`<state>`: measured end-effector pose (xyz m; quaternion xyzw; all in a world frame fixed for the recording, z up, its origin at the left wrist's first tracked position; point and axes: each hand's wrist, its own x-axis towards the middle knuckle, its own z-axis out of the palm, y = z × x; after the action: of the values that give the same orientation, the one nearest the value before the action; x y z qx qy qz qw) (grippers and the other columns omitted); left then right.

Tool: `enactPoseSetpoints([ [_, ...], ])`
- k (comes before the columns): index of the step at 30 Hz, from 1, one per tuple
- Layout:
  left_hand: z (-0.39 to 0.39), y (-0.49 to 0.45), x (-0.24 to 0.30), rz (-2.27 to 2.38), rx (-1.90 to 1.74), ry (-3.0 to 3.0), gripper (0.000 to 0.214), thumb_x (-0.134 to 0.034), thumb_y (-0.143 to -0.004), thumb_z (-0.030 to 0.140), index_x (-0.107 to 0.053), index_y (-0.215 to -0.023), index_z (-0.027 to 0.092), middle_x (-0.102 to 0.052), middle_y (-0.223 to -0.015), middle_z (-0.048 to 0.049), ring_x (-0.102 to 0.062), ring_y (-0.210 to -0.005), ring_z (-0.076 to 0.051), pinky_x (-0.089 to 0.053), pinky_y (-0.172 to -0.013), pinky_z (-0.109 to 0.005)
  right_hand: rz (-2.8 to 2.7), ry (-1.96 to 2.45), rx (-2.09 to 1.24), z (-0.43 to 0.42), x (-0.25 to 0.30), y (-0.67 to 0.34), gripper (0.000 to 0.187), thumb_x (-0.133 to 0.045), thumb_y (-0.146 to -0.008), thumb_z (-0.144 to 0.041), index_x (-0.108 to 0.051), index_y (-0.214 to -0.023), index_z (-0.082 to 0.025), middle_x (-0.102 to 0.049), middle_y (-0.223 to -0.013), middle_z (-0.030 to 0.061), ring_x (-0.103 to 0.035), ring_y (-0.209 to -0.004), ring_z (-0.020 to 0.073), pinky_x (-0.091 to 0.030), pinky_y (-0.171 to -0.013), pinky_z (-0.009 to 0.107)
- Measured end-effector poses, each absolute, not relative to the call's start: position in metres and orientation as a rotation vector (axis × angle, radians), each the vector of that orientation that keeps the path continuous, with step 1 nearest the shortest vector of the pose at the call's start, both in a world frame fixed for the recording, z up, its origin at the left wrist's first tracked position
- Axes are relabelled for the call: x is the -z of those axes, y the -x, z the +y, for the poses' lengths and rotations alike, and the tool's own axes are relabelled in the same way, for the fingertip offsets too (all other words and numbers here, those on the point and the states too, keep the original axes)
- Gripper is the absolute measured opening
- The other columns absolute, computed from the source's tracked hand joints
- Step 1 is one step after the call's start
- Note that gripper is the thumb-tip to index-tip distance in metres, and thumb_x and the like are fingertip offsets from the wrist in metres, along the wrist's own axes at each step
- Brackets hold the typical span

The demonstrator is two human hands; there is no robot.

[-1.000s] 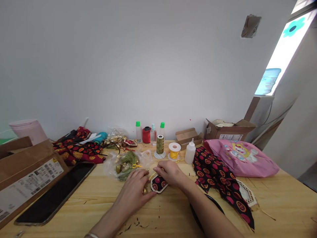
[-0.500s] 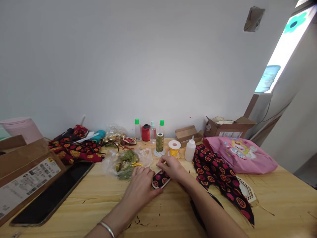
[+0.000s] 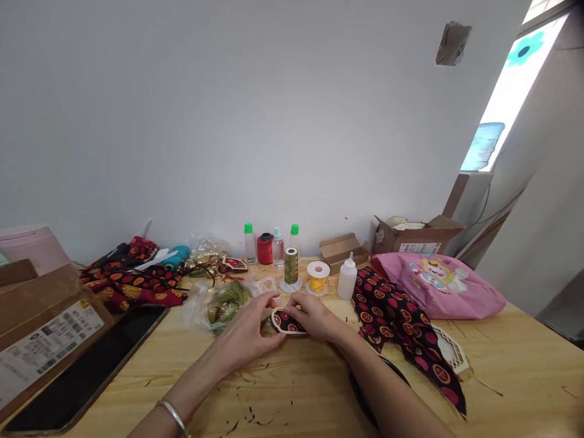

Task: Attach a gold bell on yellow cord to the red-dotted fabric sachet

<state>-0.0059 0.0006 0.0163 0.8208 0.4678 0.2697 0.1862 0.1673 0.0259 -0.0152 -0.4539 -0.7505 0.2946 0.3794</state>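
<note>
Tabletop (image 3: 292,389): patch (image 3: 286,322) between left hand (image 3: 244,337), right hand (image 3: 317,317)

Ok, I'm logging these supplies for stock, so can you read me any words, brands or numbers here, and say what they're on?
Nothing here can be read with confidence.
Label on the left cardboard box: printed lines and barcodes, too small to read.
White label on the back box: too small to read.
Pink bag: cartoon print, no legible words.
</note>
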Motion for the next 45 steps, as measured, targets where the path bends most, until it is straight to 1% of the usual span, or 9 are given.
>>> enactPoseSetpoints([
  [3, 0.006, 0.004, -0.022, 1.212, -0.891, -2.093, 0.06, -0.061, -0.062, 0.027, -0.038, -0.117, 0.023, -0.053, -0.109, -0.0043, -0.048, -0.103, -0.021, -0.034, -0.091, -0.037, -1.765, 1.082, -0.815, 0.03, 0.014, -0.165, 0.022, -0.049, -0.075, -0.033, -0.05, -0.061, -0.016, -0.05, -0.056, -0.0033, -0.046, -0.053, 0.0097, -0.036, -0.049, 0.019],
  [6, 0.012, -0.007, -0.018, 1.015, -1.072, -1.74, 0.059, -0.063, -0.062, 0.03, -0.04, -0.115, 0.018, -0.052, -0.114, -0.0079, -0.05, -0.103, -0.02, -0.039, -0.089, -0.035, -1.58, 1.014, -0.861, 0.034, 0.011, -0.164, 0.032, -0.043, -0.076, -0.046, -0.046, -0.063, -0.017, -0.049, -0.055, -0.0028, -0.046, -0.049, 0.0097, -0.039, -0.046, 0.02],
  [10, 0.018, -0.026, -0.011, 0.922, -1.195, -1.467, 0.046, -0.058, -0.067, 0.037, -0.053, -0.105, 0.012, -0.06, -0.107, -0.0098, -0.054, -0.1, -0.023, -0.041, -0.088, -0.038, -1.373, 0.957, -0.875, 0.038, 0.008, -0.165, 0.036, -0.043, -0.072, -0.053, -0.044, -0.068, -0.017, -0.051, -0.057, -0.0013, -0.048, -0.047, 0.0102, -0.042, -0.046, 0.022],
  [14, 0.025, -0.035, -0.011, 0.883, -1.262, -1.574, 0.041, -0.048, -0.076, 0.038, -0.054, -0.108, 0.014, -0.06, -0.108, -0.0072, -0.054, -0.099, -0.021, -0.039, -0.09, -0.037, -1.279, 0.919, -0.851, 0.038, 0.005, -0.166, 0.033, -0.049, -0.069, -0.05, -0.046, -0.065, -0.017, -0.052, -0.058, -0.0006, -0.049, -0.049, 0.0109, -0.043, -0.048, 0.023],
  [19, 0.038, -0.019, -0.011, 1.077, -1.354, -1.717, 0.036, -0.05, -0.074, 0.036, -0.059, -0.1, 0.014, -0.063, -0.103, -0.0063, -0.056, -0.095, -0.021, -0.041, -0.087, -0.034, -1.216, 0.915, -0.755, 0.035, 0.002, -0.166, 0.026, -0.053, -0.069, -0.04, -0.05, -0.063, -0.016, -0.056, -0.079, 0.0051, -0.051, -0.07, 0.0143, -0.042, -0.06, 0.023],
  [25, 0.036, -0.005, -0.005, 1.132, -1.338, -1.683, 0.031, -0.048, -0.075, 0.035, -0.059, -0.096, 0.015, -0.065, -0.098, -0.0052, -0.058, -0.091, -0.02, -0.045, -0.082, -0.032, -1.281, 0.99, -0.735, 0.03, 0.003, -0.165, 0.021, -0.053, -0.071, -0.034, -0.055, -0.067, -0.014, -0.049, -0.055, -0.0018, -0.042, -0.048, 0.0091, -0.035, -0.046, 0.02],
  [34, 0.033, -0.009, 0.001, 0.988, -1.244, -1.741, 0.028, -0.048, -0.076, 0.031, -0.06, -0.098, 0.018, -0.063, -0.099, -0.0046, -0.056, -0.092, -0.019, -0.044, -0.08, -0.03, -1.351, 0.961, -0.888, 0.026, -0.002, -0.161, 0.02, -0.058, -0.067, -0.033, -0.063, -0.069, -0.013, -0.063, -0.067, 0.0038, -0.057, -0.063, 0.0152, -0.046, -0.06, 0.025],
  [41, 0.034, -0.013, 0.005, 0.932, -1.252, -1.591, 0.023, -0.054, -0.071, 0.031, -0.063, -0.089, 0.018, -0.066, -0.088, -0.0036, -0.058, -0.084, -0.018, -0.044, -0.077, -0.028, -1.372, 0.961, -0.888, 0.027, 0.001, -0.161, 0.019, -0.058, -0.065, -0.032, -0.063, -0.066, -0.014, -0.063, -0.064, 0.0028, -0.056, -0.061, 0.0146, -0.046, -0.06, 0.025],
  [45, 0.034, -0.014, 0.005, 0.96, -1.273, -1.391, 0.028, -0.058, -0.068, 0.035, -0.062, -0.089, 0.016, -0.067, -0.087, -0.0045, -0.059, -0.08, -0.017, -0.045, -0.073, -0.027, -1.345, 0.988, -0.861, 0.033, 0.004, -0.166, 0.022, -0.056, -0.067, -0.033, -0.061, -0.065, -0.013, -0.062, -0.063, 0.0024, -0.055, -0.06, 0.0135, -0.044, -0.06, 0.024],
])
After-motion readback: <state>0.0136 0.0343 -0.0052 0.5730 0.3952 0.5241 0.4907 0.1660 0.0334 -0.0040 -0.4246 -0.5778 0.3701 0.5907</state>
